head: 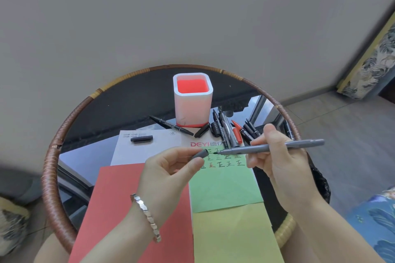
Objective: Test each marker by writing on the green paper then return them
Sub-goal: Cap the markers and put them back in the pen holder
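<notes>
Round glass table (pixel 51 156) with a woven rim carries everything. The left hand (pixel 168 168) pinches a grey cap (pixel 199 153). The right hand (pixel 275 156) grips the uncapped grey marker (pixel 267 148), its tip just beside the cap, above the green paper (pixel 224 186) with its written rows. Other markers (pixel 228 132) lie beside the white cup (pixel 192 104).

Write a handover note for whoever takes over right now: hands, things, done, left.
Hands: left hand pinches the grey cap; right hand holds the uncapped grey marker, tip facing the cap, above the green paper.
Other markers lie beside the holder; none stand in it.
Done: rows of test marks on the paper.
Left: unclear whether this marker has written; cap it, return all markers, likely to the holder.
</notes>
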Demonstrator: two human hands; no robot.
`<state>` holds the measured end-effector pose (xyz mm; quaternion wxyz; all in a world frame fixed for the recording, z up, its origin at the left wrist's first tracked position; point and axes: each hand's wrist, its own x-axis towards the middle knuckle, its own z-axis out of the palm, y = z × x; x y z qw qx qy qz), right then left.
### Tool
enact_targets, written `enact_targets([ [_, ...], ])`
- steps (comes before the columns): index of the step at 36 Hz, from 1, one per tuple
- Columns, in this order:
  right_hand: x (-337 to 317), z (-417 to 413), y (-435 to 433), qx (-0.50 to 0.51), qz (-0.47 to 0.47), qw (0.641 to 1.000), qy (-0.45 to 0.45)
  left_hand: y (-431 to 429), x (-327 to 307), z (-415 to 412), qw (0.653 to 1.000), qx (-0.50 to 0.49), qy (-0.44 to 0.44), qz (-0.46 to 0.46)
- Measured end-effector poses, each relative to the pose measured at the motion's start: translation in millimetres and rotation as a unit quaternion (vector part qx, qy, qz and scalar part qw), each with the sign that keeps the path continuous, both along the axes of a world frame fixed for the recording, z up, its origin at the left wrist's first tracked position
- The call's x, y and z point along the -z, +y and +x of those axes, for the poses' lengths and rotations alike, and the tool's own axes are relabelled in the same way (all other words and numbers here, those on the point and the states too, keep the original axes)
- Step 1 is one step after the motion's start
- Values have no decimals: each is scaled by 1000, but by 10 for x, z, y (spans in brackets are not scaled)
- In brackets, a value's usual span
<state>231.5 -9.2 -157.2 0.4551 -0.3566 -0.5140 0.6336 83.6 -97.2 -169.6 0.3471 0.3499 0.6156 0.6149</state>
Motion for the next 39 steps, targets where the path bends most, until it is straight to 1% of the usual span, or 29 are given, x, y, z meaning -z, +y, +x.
enact_targets([
  [6, 4, 4, 15, 6, 11, 1000, -8, 11, 2, 10, 1000, 18, 8, 6],
  [10, 16, -12, -13, 0, 45, 998, -53, 25, 19, 34, 999, 33, 17, 6],
  [13, 22, -15, -33, 2, 57, 996, -62, 46, 19, 57, 998, 42, 53, 18],
  [15, 19, -11, -19, 2, 62, 996, -59, 74, 36, 47, 994, 48, 85, 55],
  [18, 11, 5, 24, -11, 83, 994, -66, 110, 72, 18, 974, 66, 187, 113],
  [22, -23, 36, 60, -39, 114, 992, -31, 163, 87, -5, 956, 74, 239, 152],
  [26, -18, 21, 58, -65, 138, 988, -18, 194, 52, 43, 955, 79, 228, 172],
  [31, 16, -12, 38, -54, 185, 981, 3, 156, 20, 29, 941, 69, 274, 188],
  [34, -11, -14, 38, -84, 214, 973, 24, 109, -12, 47, 942, 78, 267, 186],
  [36, -40, -5, 48, -102, 220, 970, 22, 93, -19, 58, 953, 94, 232, 174],
  [38, -64, -18, 54, -92, 229, 969, -15, 116, -5, 39, 969, 111, 165, 145],
  [39, -54, -37, 62, -74, 234, 969, -40, 147, 18, 13, 973, 117, 156, 123],
])
